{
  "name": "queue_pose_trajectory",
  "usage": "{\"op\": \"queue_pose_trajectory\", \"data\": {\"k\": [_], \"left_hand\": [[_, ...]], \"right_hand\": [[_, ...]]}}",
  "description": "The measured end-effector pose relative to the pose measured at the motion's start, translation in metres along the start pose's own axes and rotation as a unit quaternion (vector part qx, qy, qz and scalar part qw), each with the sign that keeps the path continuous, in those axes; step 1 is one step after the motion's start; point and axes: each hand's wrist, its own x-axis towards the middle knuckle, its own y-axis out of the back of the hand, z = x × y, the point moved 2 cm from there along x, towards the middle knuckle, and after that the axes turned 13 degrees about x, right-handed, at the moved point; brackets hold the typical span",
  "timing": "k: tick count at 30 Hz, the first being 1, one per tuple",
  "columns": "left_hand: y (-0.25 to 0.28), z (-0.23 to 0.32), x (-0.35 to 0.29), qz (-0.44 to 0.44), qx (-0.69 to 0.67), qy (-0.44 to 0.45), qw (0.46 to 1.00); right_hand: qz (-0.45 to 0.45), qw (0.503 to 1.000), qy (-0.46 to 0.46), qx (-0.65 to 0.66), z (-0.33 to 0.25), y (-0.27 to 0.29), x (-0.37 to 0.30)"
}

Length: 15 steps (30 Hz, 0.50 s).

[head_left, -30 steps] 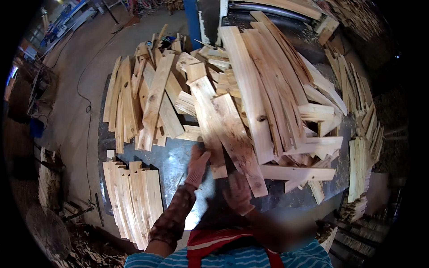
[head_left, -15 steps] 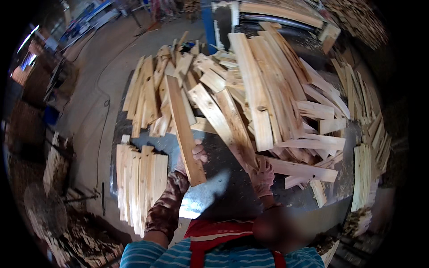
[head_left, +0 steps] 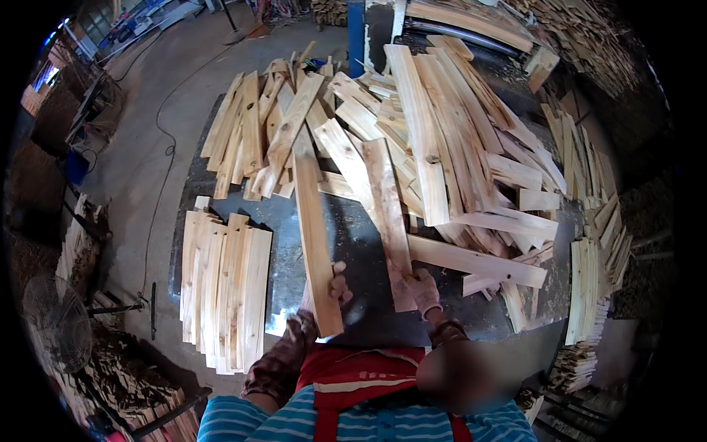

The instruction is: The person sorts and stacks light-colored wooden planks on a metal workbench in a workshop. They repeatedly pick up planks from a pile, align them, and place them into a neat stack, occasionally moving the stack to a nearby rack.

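My left hand (head_left: pixel 339 286), gloved, is closed around the lower part of a long wooden plank (head_left: pixel 315 247). Its fingertips show on the plank's right edge, while the palm is hidden behind the board. To the right, my gloved right hand (head_left: pixel 423 292) grips the near end of a second, knottier plank (head_left: pixel 386 206) by its right edge. The far ends of both boards reach up to a loose heap of planks (head_left: pixel 283 129). Just right of my right hand another board (head_left: pixel 479 262) lies slanting across the table.
A dark worktable (head_left: pixel 350 225) carries the heap. A neat row of planks (head_left: pixel 224 291) lies at its left edge. More long boards (head_left: pixel 453 132) are piled on the right. Stacked wood (head_left: pixel 585 295) stands beyond the right edge, and a fan (head_left: pixel 57 324) at lower left.
Both held planks have come nearer to me. The right one has swung so that its near end points more straight toward me, and my right hand has shifted slightly left.
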Motion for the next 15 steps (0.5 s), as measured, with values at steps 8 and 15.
{"op": "queue_pose_trajectory", "data": {"k": [8, 15], "left_hand": [[0.028, -0.058, -0.055, 0.082, 0.077, -0.102, 0.988], [0.018, -0.062, -0.053, 0.232, 0.222, -0.054, 0.946]], "right_hand": [[-0.119, 0.926, -0.02, 0.358, -0.122, -0.006, -0.09], [-0.266, 0.916, 0.276, -0.119, -0.129, -0.021, -0.073]]}}
